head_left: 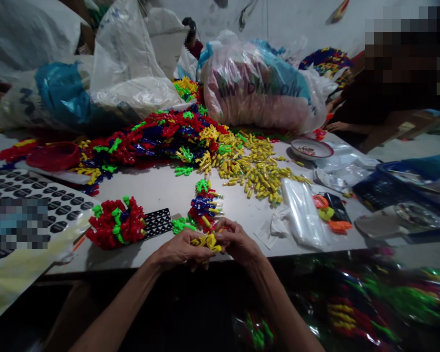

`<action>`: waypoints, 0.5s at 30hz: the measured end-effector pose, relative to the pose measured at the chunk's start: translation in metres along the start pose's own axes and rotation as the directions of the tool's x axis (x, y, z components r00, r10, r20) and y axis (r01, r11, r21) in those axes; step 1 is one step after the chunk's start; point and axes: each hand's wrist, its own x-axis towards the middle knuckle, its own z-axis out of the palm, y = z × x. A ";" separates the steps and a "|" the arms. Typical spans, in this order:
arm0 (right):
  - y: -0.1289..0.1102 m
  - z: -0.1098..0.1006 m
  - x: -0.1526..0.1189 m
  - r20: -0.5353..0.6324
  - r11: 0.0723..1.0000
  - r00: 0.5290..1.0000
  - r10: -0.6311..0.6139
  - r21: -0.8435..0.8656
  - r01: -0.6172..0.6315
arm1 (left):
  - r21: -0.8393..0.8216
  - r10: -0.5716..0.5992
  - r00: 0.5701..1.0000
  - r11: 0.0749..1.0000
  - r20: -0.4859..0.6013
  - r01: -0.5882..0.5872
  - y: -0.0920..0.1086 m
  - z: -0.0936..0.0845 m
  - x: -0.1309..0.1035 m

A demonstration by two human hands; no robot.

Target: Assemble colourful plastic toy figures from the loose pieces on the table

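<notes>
At the table's front edge, my left hand (182,248) is closed around a yellow plastic toy figure (208,241). My right hand (239,242) pinches the same figure from the other side, its fingertips partly hiding it. Just beyond my hands lies a short row of red and blue toy figures (204,205), with small yellow-capped tubes sticking out to the right. Beside my left hand are bright green figures (183,225) and a black holed tray (158,223). Left of that sits a cluster of red figures (113,226) with some green among them.
Loose yellow tubes (256,166) spread beyond my right hand, beside a heap of coloured figures (146,137). Large filled plastic bags (260,88) stand behind. Clear bags (303,215), a bowl (311,148) and a blue crate (407,190) are at right; a sticker sheet (58,203) lies left. Another person sits at right.
</notes>
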 end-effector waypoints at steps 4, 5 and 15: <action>-0.005 0.006 -0.005 -0.071 0.972 0.986 -0.153 -0.193 0.137 | 0.109 -0.016 0.996 0.994 -0.085 0.025 0.001 -0.001 0.003; -0.008 0.007 -0.005 -0.098 0.949 0.973 -0.207 -0.263 0.175 | 0.155 -0.016 0.993 0.987 -0.121 0.035 0.003 -0.002 0.004; -0.039 -0.044 0.046 -0.174 0.395 0.842 -0.511 -0.917 0.050 | 0.814 0.446 0.696 0.447 -0.563 0.371 0.051 -0.050 0.055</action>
